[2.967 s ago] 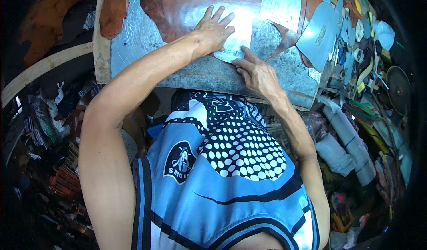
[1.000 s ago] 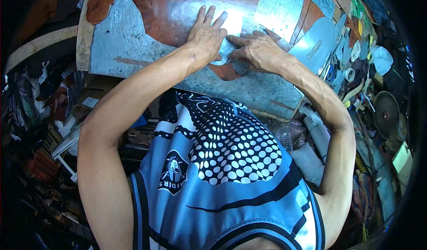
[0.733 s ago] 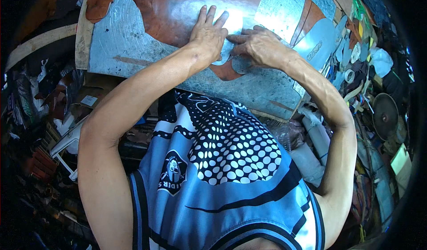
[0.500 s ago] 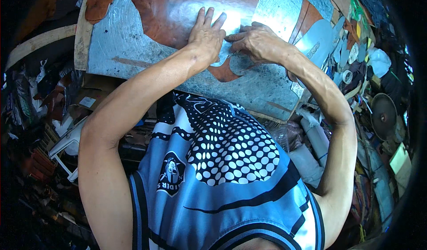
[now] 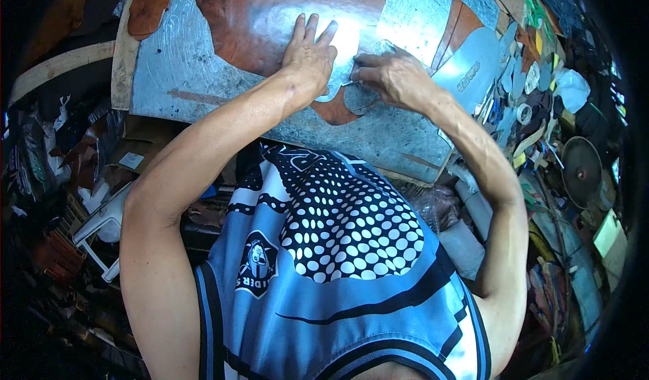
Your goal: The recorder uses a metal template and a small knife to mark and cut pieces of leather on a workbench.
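Observation:
A large brown leather sheet [image 5: 247, 25] lies on a scratched metal-topped work surface [image 5: 172, 65]. My left hand [image 5: 307, 62] is flat with its fingers apart, pressing on a pale, shiny pattern piece [image 5: 346, 45] over the leather. Just right of that piece, my right hand [image 5: 399, 79] is closed, its fingers pinched together by the edge. A thin dark tip shows at these fingertips, too small to name. Below the hands lie a grey rounded piece [image 5: 359, 99] and a brown leather offcut [image 5: 336, 114].
On the right of the surface rests a grey curved pattern piece [image 5: 466, 69] beside a pointed leather strip [image 5: 454, 28]. Another brown leather piece [image 5: 150, 5] is at the far left. Scraps, a tape roll [image 5: 524, 113] and a round dark disc [image 5: 581, 172] crowd the right side.
My right hand has shifted slightly right and nearer to me along the pale piece's edge. My left hand stays spread in nearly the same place.

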The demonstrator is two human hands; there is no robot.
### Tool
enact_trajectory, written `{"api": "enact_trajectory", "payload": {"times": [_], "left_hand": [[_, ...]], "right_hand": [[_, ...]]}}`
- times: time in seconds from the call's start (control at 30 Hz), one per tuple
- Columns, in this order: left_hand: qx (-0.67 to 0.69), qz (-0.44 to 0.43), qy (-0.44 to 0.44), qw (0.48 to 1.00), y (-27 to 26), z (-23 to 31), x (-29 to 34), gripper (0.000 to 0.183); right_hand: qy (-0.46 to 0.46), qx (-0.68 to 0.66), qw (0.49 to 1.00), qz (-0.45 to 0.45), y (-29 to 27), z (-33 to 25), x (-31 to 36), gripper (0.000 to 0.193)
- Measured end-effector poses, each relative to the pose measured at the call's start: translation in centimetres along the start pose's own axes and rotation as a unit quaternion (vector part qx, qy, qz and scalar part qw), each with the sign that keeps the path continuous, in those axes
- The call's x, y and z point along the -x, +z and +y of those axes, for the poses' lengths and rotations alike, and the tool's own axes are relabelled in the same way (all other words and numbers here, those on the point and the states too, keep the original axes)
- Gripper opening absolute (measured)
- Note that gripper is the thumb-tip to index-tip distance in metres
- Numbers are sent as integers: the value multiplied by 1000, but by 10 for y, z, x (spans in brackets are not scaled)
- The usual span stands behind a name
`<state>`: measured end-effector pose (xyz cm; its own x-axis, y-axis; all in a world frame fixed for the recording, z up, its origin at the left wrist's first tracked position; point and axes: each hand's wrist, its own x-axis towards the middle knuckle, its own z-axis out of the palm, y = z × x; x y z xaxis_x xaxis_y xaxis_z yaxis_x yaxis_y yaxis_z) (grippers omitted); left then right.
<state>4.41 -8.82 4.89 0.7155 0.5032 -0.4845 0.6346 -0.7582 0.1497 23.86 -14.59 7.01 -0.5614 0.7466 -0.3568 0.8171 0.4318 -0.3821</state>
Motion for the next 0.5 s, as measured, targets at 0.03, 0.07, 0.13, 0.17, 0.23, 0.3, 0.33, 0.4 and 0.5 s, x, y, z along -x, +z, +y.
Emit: {"api": "enact_trajectory", "payload": {"times": [0.03,0.07,0.13,0.17,0.23,0.3,0.33,0.4,0.5], "left_hand": [[1,0,1,1000,-1,0,1,61],[1,0,3,1000,-2,1,1,61],[3,-3,1,1000,-2,0,1,62],[5,-6,-1,1000,-2,-1,1,62],[3,-8,3,1000,-4,0,1,63],[3,-9,4,1000,-6,1,0,63],[3,-15,6,1000,-7,1,-1,63],[5,-20,8,1000,-10,2,-1,62],[2,-38,8,999,-16,4,-1,64]], "right_hand": [[43,-34,998,-5,2,-5,6,30],[44,-33,999,-3,9,-8,14,30],[74,-65,992,75,20,-13,23,28],[72,-63,992,80,21,-13,26,28],[124,-106,985,48,17,-20,28,28],[173,-149,973,15,17,-20,31,29],[160,-145,976,25,18,-15,33,28],[148,-140,978,36,18,-11,34,27],[148,-162,975,27,13,-7,34,27]]}}
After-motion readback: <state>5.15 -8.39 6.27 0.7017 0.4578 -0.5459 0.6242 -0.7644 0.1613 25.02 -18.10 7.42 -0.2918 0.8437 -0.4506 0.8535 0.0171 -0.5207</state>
